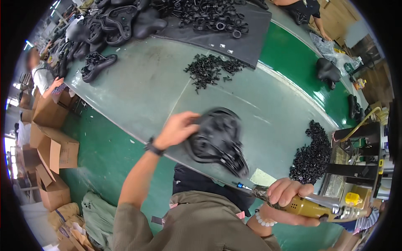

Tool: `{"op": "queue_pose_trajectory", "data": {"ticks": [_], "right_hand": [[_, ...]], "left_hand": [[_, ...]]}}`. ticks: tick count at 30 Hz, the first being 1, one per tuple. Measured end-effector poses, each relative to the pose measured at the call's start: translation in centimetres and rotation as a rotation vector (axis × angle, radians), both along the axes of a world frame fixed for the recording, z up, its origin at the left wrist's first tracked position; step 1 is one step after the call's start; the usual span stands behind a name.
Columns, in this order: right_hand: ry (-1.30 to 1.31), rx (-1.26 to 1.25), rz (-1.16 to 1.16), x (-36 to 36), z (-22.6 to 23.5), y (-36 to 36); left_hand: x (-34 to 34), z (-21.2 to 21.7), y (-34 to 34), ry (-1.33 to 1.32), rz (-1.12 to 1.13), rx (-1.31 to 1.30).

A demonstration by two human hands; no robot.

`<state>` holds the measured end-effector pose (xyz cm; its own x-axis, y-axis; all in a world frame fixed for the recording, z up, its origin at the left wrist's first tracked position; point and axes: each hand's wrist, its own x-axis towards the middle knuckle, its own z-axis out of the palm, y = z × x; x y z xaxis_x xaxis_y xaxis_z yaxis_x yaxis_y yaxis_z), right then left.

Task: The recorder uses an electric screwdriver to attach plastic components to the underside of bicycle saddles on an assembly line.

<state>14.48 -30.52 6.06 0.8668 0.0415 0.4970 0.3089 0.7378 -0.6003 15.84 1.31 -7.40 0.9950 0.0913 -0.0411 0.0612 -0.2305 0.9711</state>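
My left hand (179, 127) grips a black bicycle saddle (217, 140), underside up and blurred with motion, at the near edge of the grey-green workbench (146, 92). My right hand (289, 196) holds a gold-coloured power screwdriver (310, 205) with its bit tip (240, 185) pointing left, just below the saddle. A black watch sits on my left wrist and a bead bracelet on my right.
Piles of small black screws (211, 69) and black clips (312, 154) lie on the bench. Several saddles (113, 25) and black rings (209, 14) cover the far end. Open cardboard boxes (52, 150) stand on the green floor at left. A metal fixture (358, 159) stands at right. Other workers are at the left and top right.
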Motion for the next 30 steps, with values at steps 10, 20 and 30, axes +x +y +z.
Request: {"op": "queue_pose_trajectory", "data": {"ticks": [10,20,30], "right_hand": [[-0.243,-0.178,-0.265,0.2,-0.7,0.0],[-0.409,-0.263,-0.185,2.9,-3.1,4.4],[-0.196,-0.504,0.011,3.8,-5.8,6.3]], "left_hand": [[-1.5,-0.2,-9.0,0.011,-0.054,-0.163],[-2.1,-1.0,-14.3,-0.191,0.184,0.018],[-1.7,-0.1,-13.6,-0.244,0.150,0.051]]}}
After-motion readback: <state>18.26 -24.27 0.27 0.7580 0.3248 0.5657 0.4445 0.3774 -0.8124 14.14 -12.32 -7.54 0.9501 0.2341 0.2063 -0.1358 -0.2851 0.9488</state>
